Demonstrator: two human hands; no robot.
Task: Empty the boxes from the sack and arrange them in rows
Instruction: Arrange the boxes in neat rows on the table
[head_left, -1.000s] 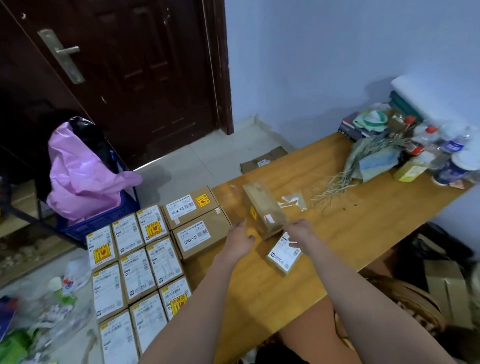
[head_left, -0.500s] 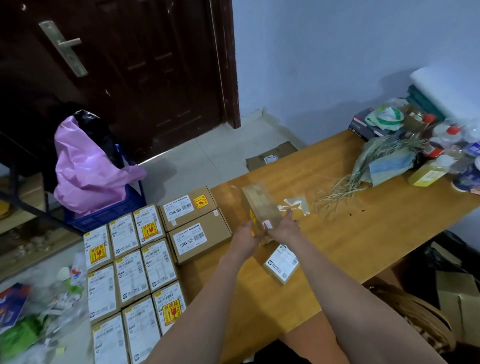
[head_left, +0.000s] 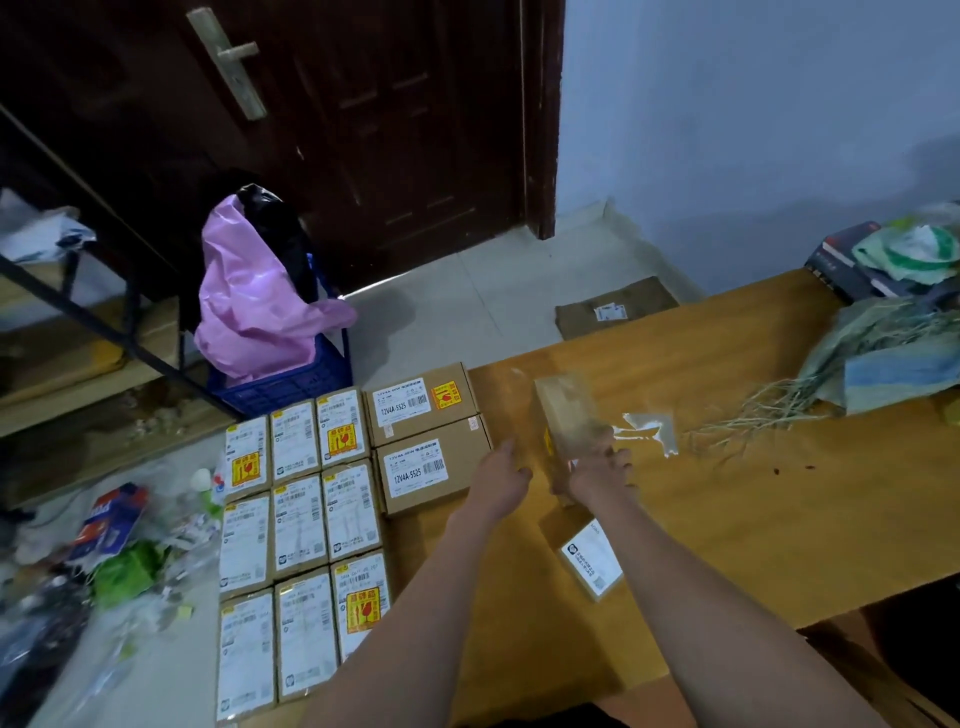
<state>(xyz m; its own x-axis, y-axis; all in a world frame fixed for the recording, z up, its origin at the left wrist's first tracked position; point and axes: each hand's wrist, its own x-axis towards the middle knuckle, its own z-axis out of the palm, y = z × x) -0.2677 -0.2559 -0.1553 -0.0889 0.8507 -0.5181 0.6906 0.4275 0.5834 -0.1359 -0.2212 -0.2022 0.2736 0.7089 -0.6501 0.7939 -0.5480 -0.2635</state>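
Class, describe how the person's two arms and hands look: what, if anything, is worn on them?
Both forearms are bare up to the bottom edge of the picture: no sleeves show. The left hand and the right hand wear no gloves. No watch, bracelet or ring can be made out, though the hands are slightly blurred.

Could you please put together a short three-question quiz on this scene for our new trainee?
1. True or false: the right hand grips the upright brown box on the wooden table.
2. What is the left hand holding? A) a box B) nothing C) the pink bag
3. Fill in: the small box below the right forearm lies with its ___ label facing up.

Key: 1 true; 2 B; 3 white.
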